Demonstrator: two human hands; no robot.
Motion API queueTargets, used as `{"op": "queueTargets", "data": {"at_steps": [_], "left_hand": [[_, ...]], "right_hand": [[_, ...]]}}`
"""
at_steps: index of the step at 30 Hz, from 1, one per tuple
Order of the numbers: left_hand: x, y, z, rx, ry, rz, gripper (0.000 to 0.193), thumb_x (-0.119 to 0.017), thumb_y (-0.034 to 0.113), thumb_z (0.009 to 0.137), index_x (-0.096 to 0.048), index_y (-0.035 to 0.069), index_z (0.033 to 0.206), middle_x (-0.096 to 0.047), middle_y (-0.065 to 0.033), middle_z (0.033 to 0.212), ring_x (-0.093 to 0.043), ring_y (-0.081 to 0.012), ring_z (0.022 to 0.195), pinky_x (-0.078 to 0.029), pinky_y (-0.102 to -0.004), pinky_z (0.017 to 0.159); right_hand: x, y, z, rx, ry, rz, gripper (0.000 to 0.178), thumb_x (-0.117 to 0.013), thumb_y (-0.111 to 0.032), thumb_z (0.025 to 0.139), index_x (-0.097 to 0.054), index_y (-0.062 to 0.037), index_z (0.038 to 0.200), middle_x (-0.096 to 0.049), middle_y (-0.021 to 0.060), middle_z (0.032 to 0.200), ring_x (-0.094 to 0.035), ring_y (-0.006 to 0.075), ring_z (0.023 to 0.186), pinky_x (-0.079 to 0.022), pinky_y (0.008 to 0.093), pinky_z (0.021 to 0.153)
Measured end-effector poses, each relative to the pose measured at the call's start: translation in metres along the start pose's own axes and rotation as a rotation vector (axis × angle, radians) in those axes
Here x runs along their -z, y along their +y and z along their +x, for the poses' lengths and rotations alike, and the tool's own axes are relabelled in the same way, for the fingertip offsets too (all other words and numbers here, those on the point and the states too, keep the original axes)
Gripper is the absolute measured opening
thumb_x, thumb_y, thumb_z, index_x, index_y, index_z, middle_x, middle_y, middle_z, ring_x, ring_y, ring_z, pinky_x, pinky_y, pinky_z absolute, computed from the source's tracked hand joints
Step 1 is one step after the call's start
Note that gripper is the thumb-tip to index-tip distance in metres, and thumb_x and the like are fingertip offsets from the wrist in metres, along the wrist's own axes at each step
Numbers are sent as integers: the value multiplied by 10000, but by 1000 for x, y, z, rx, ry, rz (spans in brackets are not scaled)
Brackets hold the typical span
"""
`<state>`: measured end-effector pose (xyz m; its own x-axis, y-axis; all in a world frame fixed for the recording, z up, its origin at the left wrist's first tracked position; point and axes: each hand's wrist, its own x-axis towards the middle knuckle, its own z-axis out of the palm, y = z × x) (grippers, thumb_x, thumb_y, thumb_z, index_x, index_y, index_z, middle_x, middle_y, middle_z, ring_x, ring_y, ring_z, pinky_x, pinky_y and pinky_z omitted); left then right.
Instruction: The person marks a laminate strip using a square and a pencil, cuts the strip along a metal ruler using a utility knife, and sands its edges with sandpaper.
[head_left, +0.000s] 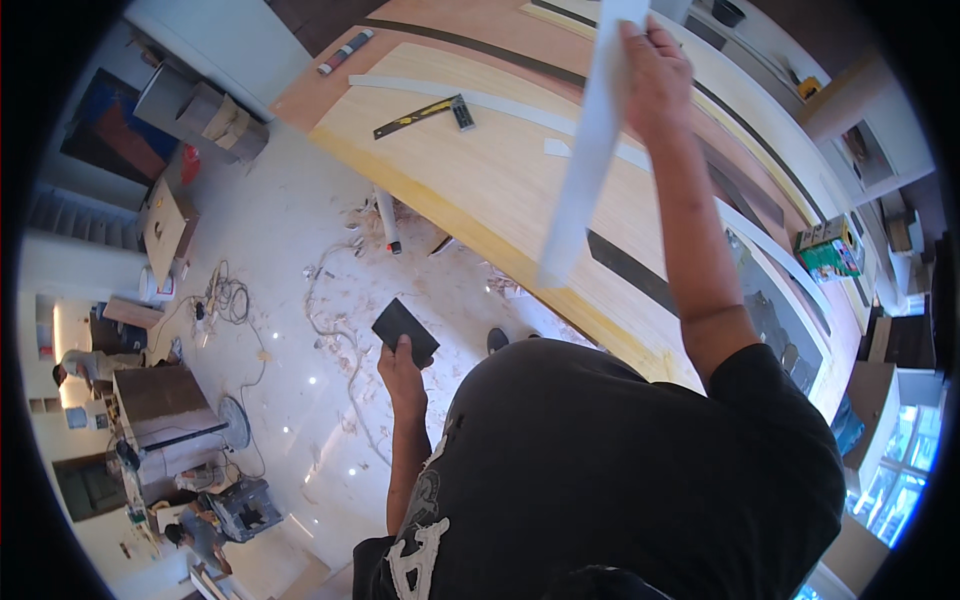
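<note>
My right hand point(657, 82) is raised over the workbench, its fingers closed on a long white strip point(585, 170). The strip slants down toward the bench's near edge, and its lower end is blurred. Off the bench's edge, above the floor, my left hand point(402, 370) grips a thin, flat dark rectangular piece point(405, 328), with the thumb on its face. The wood-faced panel point(470, 170) on the bench lies below the strip. A try square point(425, 115) with a yellow-marked blade rests on the panel, beside another long white strip point(450, 92).
Dark strips point(632, 270) and a green-and-yellow box point(828, 250) lie on the bench, with a small tube point(345, 52) at its far left corner. Shavings and a tangled cable point(228, 298) litter the floor. Two people work at the far left, near a dark-topped cabinet point(160, 395).
</note>
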<state>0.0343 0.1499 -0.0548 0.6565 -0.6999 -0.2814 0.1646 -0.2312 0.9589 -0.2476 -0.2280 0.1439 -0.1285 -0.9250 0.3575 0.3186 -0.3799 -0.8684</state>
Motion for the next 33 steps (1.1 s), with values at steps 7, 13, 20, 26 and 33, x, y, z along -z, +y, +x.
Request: {"op": "queueTargets", "data": {"at_steps": [7,13,20,26,33], "left_hand": [[-36,-27,61,191,-171,-90,289,-675,26,884,-637,-86,1147,-720,-124,1003,-713,-195,843,-593,-350,739],[-163,-12,135,130,-441,168,289,-699,117,852,-666,-7,1111,-674,-75,905,-653,-149,730,-559,-351,549],[-286,-43,260,-58,-499,376,358,-745,195,863,-675,2,1156,-742,-173,1025,-724,-308,912,-587,-421,740],[-286,-23,280,-304,-286,790,476,-728,261,852,-668,-29,1226,-689,-274,1245,-642,-445,1203,-516,-467,1032],[-267,17,365,-611,-142,1120,327,-659,172,871,-691,13,1154,-685,-216,1140,-676,-415,1074,-562,-519,918]], "right_hand": [[128,-56,-46,-140,-92,-179,430,-677,-227,1013,-623,34,1350,-687,36,965,-635,106,824,-536,270,753],[172,-76,-152,-464,22,-735,539,-602,-259,1052,-515,5,1514,-573,-16,853,-510,56,603,-422,210,564],[171,-44,-255,-563,102,-700,486,-714,-301,971,-675,36,1320,-702,39,965,-612,91,835,-484,249,760],[170,-56,-298,-652,270,-621,269,-684,-222,962,-701,24,1067,-708,49,875,-619,104,747,-489,268,694],[140,-35,-316,-696,336,-499,190,-678,-188,981,-692,2,973,-708,70,824,-614,104,684,-477,262,635]]}}
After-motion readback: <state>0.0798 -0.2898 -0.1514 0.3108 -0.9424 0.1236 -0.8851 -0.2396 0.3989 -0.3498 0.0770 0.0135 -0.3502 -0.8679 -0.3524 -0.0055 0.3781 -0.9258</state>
